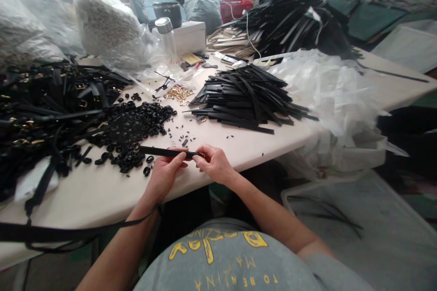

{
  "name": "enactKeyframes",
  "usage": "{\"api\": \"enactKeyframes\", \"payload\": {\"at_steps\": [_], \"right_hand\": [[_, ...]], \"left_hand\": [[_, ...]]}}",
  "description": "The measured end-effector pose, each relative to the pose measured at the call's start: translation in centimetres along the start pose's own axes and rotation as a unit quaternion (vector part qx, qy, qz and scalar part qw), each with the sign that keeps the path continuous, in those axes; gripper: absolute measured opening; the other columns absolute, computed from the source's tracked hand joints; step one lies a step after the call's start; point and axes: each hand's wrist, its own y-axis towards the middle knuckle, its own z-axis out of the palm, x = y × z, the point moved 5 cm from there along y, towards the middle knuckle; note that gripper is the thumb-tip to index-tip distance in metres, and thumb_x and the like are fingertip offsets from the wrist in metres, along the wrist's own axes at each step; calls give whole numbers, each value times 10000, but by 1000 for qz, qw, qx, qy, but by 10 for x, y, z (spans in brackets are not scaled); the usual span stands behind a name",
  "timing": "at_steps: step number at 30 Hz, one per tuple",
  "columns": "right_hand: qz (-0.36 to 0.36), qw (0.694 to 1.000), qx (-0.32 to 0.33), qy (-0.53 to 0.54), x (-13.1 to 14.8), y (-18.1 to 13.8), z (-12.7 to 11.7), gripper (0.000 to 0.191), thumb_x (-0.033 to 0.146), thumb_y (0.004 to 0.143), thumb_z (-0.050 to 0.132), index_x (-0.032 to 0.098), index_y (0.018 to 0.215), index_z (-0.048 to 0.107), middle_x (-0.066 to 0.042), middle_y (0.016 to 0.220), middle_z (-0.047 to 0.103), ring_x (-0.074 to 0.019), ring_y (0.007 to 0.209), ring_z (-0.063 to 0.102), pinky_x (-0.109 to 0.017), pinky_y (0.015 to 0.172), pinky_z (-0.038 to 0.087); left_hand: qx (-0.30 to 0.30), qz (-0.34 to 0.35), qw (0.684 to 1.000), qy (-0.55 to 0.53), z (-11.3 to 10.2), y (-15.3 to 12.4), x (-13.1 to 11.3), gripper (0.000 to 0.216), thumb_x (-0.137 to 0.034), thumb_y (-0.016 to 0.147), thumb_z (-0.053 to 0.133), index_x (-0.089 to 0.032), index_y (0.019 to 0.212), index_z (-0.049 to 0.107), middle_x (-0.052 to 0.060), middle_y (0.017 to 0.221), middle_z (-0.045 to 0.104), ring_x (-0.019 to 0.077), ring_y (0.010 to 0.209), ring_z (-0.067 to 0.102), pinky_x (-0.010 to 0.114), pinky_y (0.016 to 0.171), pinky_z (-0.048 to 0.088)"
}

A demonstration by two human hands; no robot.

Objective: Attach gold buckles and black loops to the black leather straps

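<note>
A flat black strap (160, 151) lies across both hands just above the table's front edge. My left hand (170, 163) is closed on its middle, thumb on top. At its right end, my right hand (210, 160) pinches the strap, and a small gold glint shows by the fingertips; whether it is a buckle I cannot make out. Left of the hands sits a heap of small black loops (136, 122). Beyond them lie a little pile of gold buckles (180, 94) and a big stack of black straps (246, 95).
Finished-looking straps with gold buckles (51, 104) are heaped at far left. Plastic bags (105, 18) stand behind, near a clear bottle (165, 32). White plastic sheeting (327, 95) hangs over the right edge, above a pale bin (368, 218). A black bundle (293, 18) lies at back right.
</note>
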Motion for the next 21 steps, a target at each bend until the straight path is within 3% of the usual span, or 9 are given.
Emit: {"api": "enactKeyframes", "payload": {"at_steps": [9, 21], "right_hand": [[28, 998, -31, 48, 3, -3, 1, 153, 322, 855, 561, 184, 789, 562, 35, 584, 604, -93, 458, 581, -184, 466, 449], [7, 999, 22, 49, 5, -8, -4, 232, 392, 855, 617, 185, 770, 553, 19, 594, 613, -115, 485, 590, -217, 494, 478]], "left_hand": [[1, -81, 994, -78, -5, 7, 8, 376, -351, 568, 902, -131, 840, 765, 75, 811, 756, 151, 650, 669, 241, 626, 510], [8, -35, 999, -41, 3, 1, 0, 266, -353, 637, 840, -144, 785, 773, 75, 708, 741, 156, 607, 642, 248, 582, 497]]}}
